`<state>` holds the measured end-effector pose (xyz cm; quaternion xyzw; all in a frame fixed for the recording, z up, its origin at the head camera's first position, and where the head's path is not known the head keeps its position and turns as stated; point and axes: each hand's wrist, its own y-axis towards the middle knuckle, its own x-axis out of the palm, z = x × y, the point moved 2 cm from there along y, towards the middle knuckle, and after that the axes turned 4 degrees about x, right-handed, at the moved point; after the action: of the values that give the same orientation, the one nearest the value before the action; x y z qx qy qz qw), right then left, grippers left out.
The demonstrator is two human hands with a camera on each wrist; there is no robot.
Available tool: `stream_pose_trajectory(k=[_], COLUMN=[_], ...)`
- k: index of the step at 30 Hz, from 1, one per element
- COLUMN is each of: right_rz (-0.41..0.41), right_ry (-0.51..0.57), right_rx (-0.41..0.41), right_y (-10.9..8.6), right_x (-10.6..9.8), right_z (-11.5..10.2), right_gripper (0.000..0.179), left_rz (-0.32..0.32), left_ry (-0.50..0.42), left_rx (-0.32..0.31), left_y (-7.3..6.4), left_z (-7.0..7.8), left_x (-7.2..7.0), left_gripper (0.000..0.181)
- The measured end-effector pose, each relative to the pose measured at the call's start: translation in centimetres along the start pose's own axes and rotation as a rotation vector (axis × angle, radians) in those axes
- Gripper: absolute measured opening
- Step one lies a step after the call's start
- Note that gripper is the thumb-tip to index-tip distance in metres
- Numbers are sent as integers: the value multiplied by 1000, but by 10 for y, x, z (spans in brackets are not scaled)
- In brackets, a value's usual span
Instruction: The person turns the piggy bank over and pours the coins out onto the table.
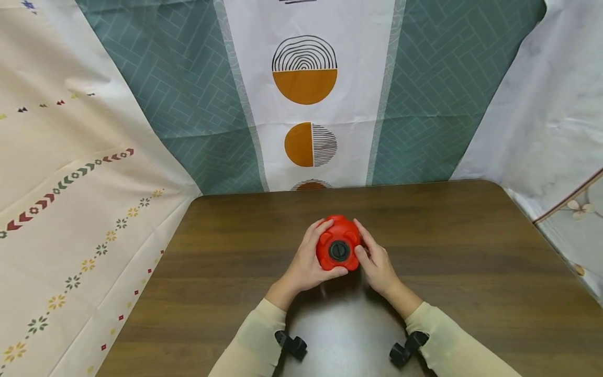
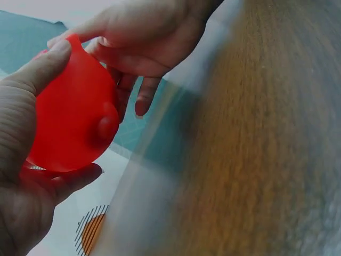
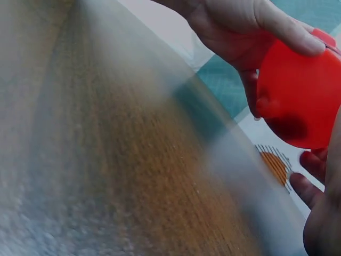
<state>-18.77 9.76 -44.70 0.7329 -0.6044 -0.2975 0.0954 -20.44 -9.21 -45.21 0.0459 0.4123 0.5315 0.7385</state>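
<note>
Object (image 1: 340, 235) is held between left hand (image 1: 305, 266) and right hand (image 1: 380, 268), above table (image 1: 188, 298) | cloth (image 1: 424, 99) is hung behind table

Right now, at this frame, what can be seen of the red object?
The red object is rounded and smooth, plastic-looking, with raised lobes around a round black centre piece that has a bar or slot across it. The wrist views show a bulging side with a small red knob. It is held up off the table, its black piece toward the head camera. The left hand grips its left side, the right hand its right.
</note>
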Motion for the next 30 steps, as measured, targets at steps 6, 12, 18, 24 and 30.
stream_pose_trajectory(k=[6, 12, 18, 24, 30], right_rz=[109, 212, 206, 220, 250], right_ry=[-9, -37, -87, -106, -127], right_rx=[-36, -132, -223, -260, -266], right_y=[2, 5, 6, 8, 7], right_x=[2, 3, 6, 8, 9], right_z=[-11, -22, -32, -38, -36], right_gripper=[55, 50, 51, 40, 27], left_rz=[50, 45, 63, 88, 81], left_ry=[18, 44, 81, 94, 102], left_rx=[-50, -80, -76, -73, -86], left_y=[-1, -2, 0, 1, 1], left_z=[-3, -3, -2, 0, 6], left_x=[-2, -2, -1, 0, 2], left_gripper=[96, 95, 96, 96, 95])
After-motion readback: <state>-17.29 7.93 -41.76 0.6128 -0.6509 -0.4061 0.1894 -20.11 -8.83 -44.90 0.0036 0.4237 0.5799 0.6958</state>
